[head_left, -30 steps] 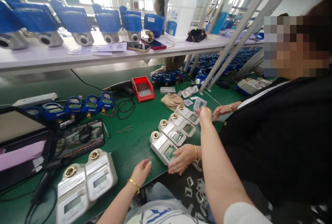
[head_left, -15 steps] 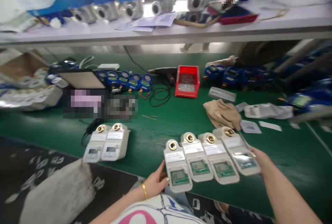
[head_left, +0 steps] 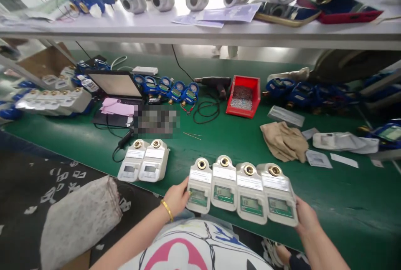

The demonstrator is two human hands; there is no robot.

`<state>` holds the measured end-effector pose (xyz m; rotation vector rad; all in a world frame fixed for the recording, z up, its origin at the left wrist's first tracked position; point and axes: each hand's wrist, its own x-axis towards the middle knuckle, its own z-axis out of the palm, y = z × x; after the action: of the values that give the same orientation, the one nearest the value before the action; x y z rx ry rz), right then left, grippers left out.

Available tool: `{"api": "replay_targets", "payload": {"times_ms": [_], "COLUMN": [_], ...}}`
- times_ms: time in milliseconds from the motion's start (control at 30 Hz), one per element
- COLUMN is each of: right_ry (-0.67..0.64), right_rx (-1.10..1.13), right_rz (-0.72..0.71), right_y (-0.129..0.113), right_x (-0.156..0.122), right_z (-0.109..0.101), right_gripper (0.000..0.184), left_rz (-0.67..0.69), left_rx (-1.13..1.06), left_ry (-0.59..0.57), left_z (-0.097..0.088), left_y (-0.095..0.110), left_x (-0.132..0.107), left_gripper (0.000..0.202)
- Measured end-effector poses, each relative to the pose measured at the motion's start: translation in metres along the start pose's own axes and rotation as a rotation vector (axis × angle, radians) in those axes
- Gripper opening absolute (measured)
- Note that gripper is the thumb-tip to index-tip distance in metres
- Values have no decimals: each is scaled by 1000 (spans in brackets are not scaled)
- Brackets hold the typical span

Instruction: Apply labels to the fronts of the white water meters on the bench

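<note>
Several white meters stand side by side in a row, each with a brass ring on top, a label and a small display on a green circuit board. My left hand point(head_left: 177, 198) grips the side of the leftmost meter point(head_left: 199, 184), thumb near its front and other fingers partly hidden behind it. My right hand point(head_left: 307, 215) holds the outer side of the rightmost meter point(head_left: 278, 195), its fingertips hidden. Between my hands, the inner meters point(head_left: 224, 182) are held in the row. Left of them, two more white meters point(head_left: 153, 160) stand together on the green table point(head_left: 188, 157).
A red bin point(head_left: 243, 97) of small metal parts sits at the back, beside a dark tool point(head_left: 216, 82) with a cord. Tweezers point(head_left: 192, 136) lie mid-table. A tan cloth point(head_left: 284, 141) is at right, an open laptop point(head_left: 114, 86) at left. A shelf point(head_left: 200, 38) spans above.
My hands have shifted the meter row left, toward the two separate meters. The rightmost meter's display now shows without the earlier glare. The camera view has turned slightly left.
</note>
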<state>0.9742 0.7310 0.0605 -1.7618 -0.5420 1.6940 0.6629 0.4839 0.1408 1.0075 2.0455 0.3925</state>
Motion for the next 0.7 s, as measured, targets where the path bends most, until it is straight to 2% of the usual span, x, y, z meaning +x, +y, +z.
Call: {"api": "replay_targets", "payload": {"times_ms": [100,233,333,533,700], "right_ry": [73,5,-15,19,61], "right_rx": [89,127,130,113,105], "right_rz": [99,99,71,-5,-66], "right_y": [21,44,55,63,63], "right_x": [-27,-42,-45,-48,-49], "right_z": [23,46,57,66,68], "right_gripper": [7,6,6,6,6], "left_rz": [-22,-58,-65,-86,-97], "left_rx": [160,280,314,357,382], "left_ry": [59,82,87,101,109], "left_z": [-24,-47,-56,-62,-49], "left_y": [-17,-36,-45,-48,-39], "left_x": [2,0,-3,-5,-13], "left_gripper": [53,46,41,35,47]}}
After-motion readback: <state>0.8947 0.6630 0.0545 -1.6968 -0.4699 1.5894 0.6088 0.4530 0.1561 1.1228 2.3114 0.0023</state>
